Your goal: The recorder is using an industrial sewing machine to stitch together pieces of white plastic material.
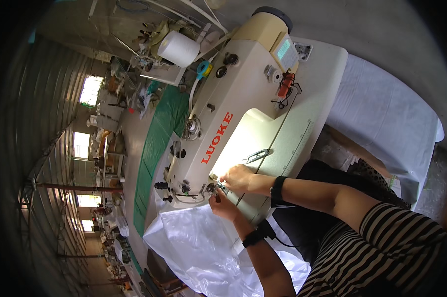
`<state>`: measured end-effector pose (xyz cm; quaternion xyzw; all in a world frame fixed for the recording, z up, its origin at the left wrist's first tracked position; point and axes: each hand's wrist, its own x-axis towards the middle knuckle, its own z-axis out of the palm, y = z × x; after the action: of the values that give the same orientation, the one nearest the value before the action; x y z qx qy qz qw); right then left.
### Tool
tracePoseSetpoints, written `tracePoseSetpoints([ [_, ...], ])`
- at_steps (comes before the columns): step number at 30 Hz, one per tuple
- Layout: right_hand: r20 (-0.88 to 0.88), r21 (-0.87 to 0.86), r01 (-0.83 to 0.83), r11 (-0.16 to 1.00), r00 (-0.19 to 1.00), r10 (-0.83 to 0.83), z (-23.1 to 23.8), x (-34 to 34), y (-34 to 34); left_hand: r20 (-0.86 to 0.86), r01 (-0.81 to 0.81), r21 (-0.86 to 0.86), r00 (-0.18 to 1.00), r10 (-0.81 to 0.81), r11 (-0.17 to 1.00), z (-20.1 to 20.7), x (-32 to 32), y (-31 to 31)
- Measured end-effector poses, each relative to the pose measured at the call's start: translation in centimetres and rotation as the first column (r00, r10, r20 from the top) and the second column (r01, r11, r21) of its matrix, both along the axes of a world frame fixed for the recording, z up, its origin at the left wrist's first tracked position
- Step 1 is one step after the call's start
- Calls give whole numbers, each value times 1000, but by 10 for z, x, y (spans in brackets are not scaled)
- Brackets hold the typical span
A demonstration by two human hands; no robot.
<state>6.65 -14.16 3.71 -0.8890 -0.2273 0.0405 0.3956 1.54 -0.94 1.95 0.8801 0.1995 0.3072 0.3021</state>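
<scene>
A person in a striped top bends both hands to the needle end [213, 187] of a white sewing machine [231, 99], which runs from the top centre of the frame down to its middle. The close handwork there appears under way and unfinished: the machine's screen [283, 49] is lit, a white thread cone [179, 48] stands at upper centre, yet no finished seam can be made out. What remains cannot be judged further, since the fingers cover the spot.

The right hand [237, 178], just above the left, has its fingers curled inward; the left hand [224, 205] draws thumb and fingertips together beneath the needle end. Whether either grips anything is too small to tell.

The machine looks smooth and pale, with red lettering along its arm and bright light on its bed beneath. Thread snips [256, 156] lie on that bed near the right hand, while glossy white sheeting [194, 237] spills across the bottom centre.
</scene>
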Motion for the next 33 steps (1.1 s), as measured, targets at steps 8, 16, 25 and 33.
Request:
tracePoseSetpoints([
  [8,117,-67,95,993,989,-86,-9,-1,19,91,48,59,994,-53,997,-10,3,6],
  [16,114,-6,93,996,989,-92,-13,2,21,140,58,59,988,-65,997,-9,3,2],
  [25,52,175,94,980,993,-104,-6,0,0,298,54,-92,954,-24,994,0,-4,-2],
  [33,-546,837,496,230,750,373,-1,-1,-23,464,104,-123,885,-35,987,-3,-7,3],
])
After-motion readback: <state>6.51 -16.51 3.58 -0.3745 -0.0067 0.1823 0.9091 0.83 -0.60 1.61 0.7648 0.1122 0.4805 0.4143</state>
